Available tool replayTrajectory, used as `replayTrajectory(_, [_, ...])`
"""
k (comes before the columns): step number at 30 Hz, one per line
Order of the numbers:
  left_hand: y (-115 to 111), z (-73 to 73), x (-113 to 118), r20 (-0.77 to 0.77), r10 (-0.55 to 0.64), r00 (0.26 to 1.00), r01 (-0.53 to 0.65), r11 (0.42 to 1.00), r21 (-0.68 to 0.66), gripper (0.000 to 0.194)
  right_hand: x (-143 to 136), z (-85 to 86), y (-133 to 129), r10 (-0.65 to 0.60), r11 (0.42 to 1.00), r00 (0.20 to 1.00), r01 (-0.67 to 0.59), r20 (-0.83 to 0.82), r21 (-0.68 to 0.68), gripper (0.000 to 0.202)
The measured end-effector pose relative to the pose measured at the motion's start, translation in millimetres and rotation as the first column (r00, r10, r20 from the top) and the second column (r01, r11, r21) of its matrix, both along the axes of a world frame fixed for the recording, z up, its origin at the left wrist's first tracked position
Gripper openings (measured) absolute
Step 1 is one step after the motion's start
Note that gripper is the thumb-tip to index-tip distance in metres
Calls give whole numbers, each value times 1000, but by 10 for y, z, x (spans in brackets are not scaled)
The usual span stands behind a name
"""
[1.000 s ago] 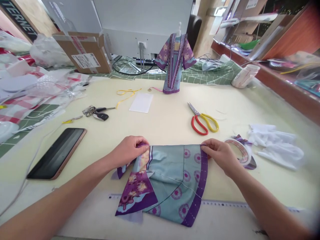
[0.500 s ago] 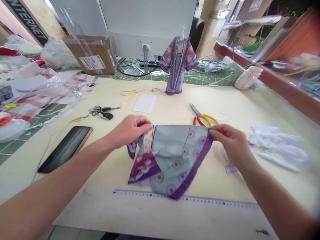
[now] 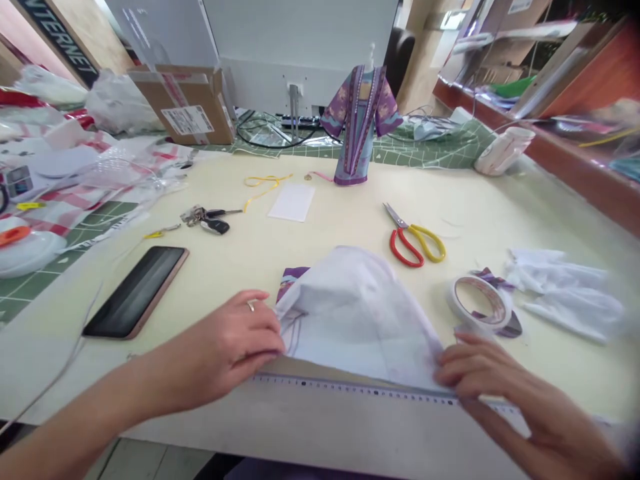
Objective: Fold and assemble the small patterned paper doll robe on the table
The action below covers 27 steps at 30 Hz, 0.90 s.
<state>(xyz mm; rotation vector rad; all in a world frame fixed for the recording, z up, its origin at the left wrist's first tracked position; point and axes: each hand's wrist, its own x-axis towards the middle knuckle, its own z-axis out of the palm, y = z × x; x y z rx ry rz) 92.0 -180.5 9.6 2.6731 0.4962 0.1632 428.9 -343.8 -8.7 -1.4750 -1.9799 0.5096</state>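
- Near one ruler strip (image 3: 345, 389), left hand (image 3: 227, 350) and right hand (image 3: 505, 380) each pinch a corner of one garment (image 3: 357, 313).
- Beyond it, one pair of scissors (image 3: 402, 228).
- Left, one phone (image 3: 135, 293); right, one tape roll (image 3: 461, 308).

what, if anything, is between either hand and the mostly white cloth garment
Nothing visible: the left hand and right hand hold the garment by its near edge. The red-and-yellow-handled metal scissors lie beyond it.

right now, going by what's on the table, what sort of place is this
Probably a sewing or craft workspace: scissors lie on the table, a pale cloth is spread near its front edge beside ruler markings, and a small patterned robe stands behind.
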Motion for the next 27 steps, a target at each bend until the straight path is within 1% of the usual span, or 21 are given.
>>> replayTrajectory(2, [-152,-185,-46,-68,-17,998,15,999,-36,21,-45,-153,-96,111,991,992,-106,53,-81,19])
replayTrajectory(3, [-217,-251,-65,-77,-10,997,6,998,-58,21,-73,-206,-124,149,983,987,-142,51,-119,19])
replayTrajectory(4, [-270,-301,-83,-73,8,997,-14,997,-82,22,-100,-244,-140,164,975,986,-157,36,-159,17])
replayTrajectory(5, [-311,-338,-101,-59,33,998,-39,994,-105,22,-123,-270,-145,146,970,989,-141,12,-199,14])
replayTrajectory(6, [-339,-366,-119,-39,63,997,-67,990,-126,22,-140,-288,-139,101,965,995,-101,-15,-242,11])
replayTrajectory(8, [-363,-409,-150,-6,117,993,-116,979,-169,20,-158,-313,-99,-53,943,997,30,-61,-331,9])
replayTrajectory(10, [-362,-448,-165,20,166,986,-159,967,-201,17,-163,-341,-31,-214,894,974,165,-74,-416,16])
replayTrajectory(13, [-363,-505,-145,35,252,967,-240,948,-209,13,-177,-404,79,-381,820,921,296,-81,-491,23])
replayTrajectory(15, [-377,-532,-107,46,298,954,-283,939,-197,12,-196,-457,131,-468,785,876,351,-117,-511,24])
replayTrajectory(17, [-395,-552,-63,64,316,947,-300,937,-181,11,-213,-505,157,-517,771,841,375,-160,-515,26])
replayTrajectory(20, [-411,-581,-5,107,322,941,-303,939,-160,10,-212,-554,155,-516,780,838,376,-176,-500,27])
replayTrajectory(23, [-416,-613,23,150,345,926,-323,934,-156,10,-188,-573,121,-512,789,848,402,-135,-465,26])
replayTrajectory(25, [-430,-631,21,173,372,912,-344,923,-173,10,-168,-579,86,-531,792,837,435,-131,-428,26])
replayTrajectory(27, [-459,-642,6,163,424,891,-392,898,-199,11,-150,-586,47,-542,797,822,435,-177,-420,27])
